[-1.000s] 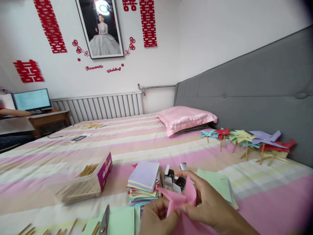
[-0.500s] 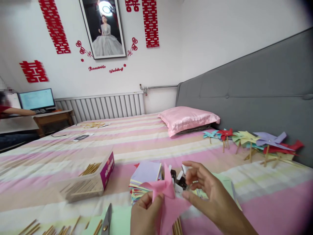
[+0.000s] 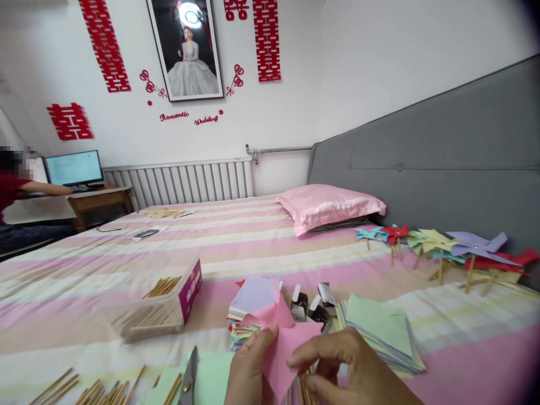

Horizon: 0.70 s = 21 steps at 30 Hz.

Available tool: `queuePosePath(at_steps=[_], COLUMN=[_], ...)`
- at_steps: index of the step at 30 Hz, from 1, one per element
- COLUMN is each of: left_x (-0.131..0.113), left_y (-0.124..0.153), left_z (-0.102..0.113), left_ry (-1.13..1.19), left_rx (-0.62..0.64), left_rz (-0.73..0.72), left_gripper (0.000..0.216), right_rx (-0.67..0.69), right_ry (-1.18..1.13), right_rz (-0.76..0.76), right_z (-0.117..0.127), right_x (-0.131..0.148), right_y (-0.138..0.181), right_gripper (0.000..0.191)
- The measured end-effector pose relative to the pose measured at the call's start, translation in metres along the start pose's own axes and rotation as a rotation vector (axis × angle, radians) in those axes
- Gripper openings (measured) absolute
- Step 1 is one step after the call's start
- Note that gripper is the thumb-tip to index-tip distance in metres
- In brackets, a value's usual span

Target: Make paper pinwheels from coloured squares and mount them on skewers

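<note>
Head view shows the pink paper (image 3: pixel 297 340) over the bed's (image 3: pixel 236 253) near side, left hand (image 3: pixel 248 368) pinching its folded middle, right hand (image 3: pixel 352 363) at its lower edge, grip unclear; probably light and easily creased, best held where folds overlap.

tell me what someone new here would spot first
Probably the framed photo on the far wall, hung between red strips. Next, perhaps, the part-folded pink paper at bottom centre, held in the left hand with the right hand close by, and the colourful pinwheels near the grey headboard at right.
</note>
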<state>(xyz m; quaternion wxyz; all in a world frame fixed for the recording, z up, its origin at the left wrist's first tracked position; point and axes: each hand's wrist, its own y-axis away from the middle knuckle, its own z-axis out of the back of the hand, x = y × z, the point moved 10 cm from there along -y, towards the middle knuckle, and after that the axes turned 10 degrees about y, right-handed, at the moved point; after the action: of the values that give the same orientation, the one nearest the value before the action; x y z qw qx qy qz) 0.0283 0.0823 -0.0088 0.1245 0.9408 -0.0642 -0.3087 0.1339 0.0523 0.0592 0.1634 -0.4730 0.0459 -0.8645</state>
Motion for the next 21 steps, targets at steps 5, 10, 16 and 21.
queuePosePath(at_steps=[5,10,16,21], left_x=[0.002,0.000,-0.007,-0.008], left_y=[0.001,0.004,-0.001,-0.005], left_z=[0.000,0.001,0.011,0.013], left_ry=[0.000,-0.038,-0.101,-0.174], left_rx=[0.020,0.000,-0.048,-0.005], left_rz=[-0.035,-0.061,-0.134,-0.172], left_gripper=[0.021,0.018,0.018,0.018], right_rx=[-0.041,-0.053,-0.115,-0.204], right_ry=[-0.024,0.009,-0.187,-0.195], right_rz=[-0.018,0.029,0.001,-0.055], right_z=[-0.005,-0.005,-0.004,0.000], right_x=[-0.009,-0.006,-0.012,-0.020], right_y=[0.000,-0.004,-0.011,-0.012], right_gripper=[0.029,0.009,0.013,0.021])
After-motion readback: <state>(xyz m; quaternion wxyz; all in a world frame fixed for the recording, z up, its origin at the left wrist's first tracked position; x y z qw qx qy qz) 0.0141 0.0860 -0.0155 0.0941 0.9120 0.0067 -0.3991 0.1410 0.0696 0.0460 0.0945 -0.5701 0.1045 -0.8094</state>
